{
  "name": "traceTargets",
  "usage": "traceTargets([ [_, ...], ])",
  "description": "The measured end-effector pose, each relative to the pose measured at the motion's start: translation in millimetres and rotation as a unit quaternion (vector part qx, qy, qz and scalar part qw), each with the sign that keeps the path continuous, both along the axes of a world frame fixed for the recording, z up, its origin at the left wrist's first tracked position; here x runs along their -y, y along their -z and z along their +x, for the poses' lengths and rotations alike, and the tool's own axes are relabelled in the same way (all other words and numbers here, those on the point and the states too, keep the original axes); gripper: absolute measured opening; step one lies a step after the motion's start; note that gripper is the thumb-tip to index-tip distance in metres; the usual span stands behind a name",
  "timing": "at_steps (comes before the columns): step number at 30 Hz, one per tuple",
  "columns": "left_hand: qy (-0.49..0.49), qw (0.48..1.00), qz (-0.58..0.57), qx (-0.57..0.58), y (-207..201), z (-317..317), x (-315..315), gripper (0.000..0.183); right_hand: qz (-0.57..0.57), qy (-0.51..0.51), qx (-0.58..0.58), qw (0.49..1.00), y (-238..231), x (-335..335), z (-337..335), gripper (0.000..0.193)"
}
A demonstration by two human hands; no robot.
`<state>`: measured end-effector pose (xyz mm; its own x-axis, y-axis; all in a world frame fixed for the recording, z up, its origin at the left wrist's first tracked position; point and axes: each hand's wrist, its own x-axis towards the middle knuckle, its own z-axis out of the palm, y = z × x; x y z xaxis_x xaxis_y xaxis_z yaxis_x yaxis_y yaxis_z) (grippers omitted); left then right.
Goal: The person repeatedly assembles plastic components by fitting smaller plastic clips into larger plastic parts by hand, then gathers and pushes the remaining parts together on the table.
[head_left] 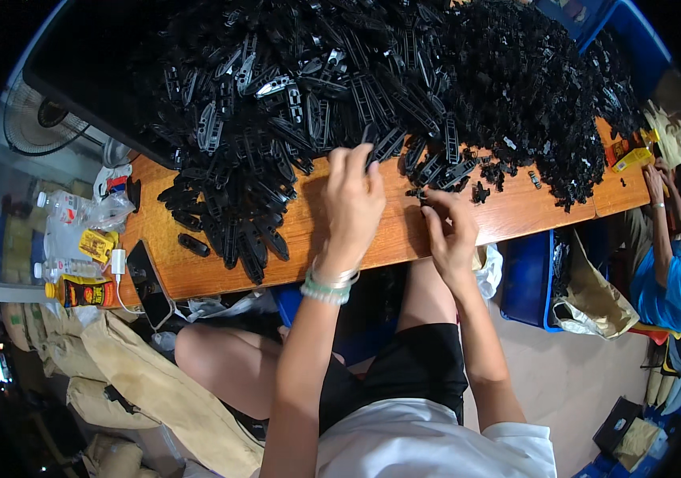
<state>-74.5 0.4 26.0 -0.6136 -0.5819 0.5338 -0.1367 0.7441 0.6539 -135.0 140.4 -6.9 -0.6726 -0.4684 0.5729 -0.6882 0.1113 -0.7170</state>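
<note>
My left hand (352, 203), a beaded bracelet at its wrist, is raised over the wooden table at the front of a heap. Its fingers are closed round a long black plastic part (370, 137), whose tip sticks up past them; the rest is hidden. To its right, my right hand (453, 233) has thumb and forefinger pinched at a small dark plastic piece (417, 193) just above the tabletop. Beyond both hands lies a big heap of long, boat-shaped black plastic parts (316, 103). Farther right, smaller black pieces (516, 88) are piled up.
At the table's (308, 239) left end are a phone (149, 279), plastic bottles (69, 207) and a white charger (118, 263). A fan (41, 119) stands beyond. Blue crates (527, 275) sit below the right edge. At the far right, another person (671, 271) has hands on the table.
</note>
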Motion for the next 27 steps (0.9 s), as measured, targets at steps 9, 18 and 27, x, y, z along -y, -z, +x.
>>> traceTargets([
  [9,0.134,0.843,0.512,-0.089,6.2,87.3,-21.3,0.025,-0.187,-0.174,0.423,0.869,-11.0,-16.9,24.1,0.019],
  [18,0.147,0.861,0.477,-0.099,0.9,101.9,-46.3,0.025,-0.132,-0.114,0.385,0.906,-27.8,-10.0,59.8,0.015],
  [27,0.126,0.861,0.483,-0.098,0.6,103.2,-55.6,0.032,-0.129,-0.136,0.384,0.904,-31.7,-9.4,74.2,0.016],
])
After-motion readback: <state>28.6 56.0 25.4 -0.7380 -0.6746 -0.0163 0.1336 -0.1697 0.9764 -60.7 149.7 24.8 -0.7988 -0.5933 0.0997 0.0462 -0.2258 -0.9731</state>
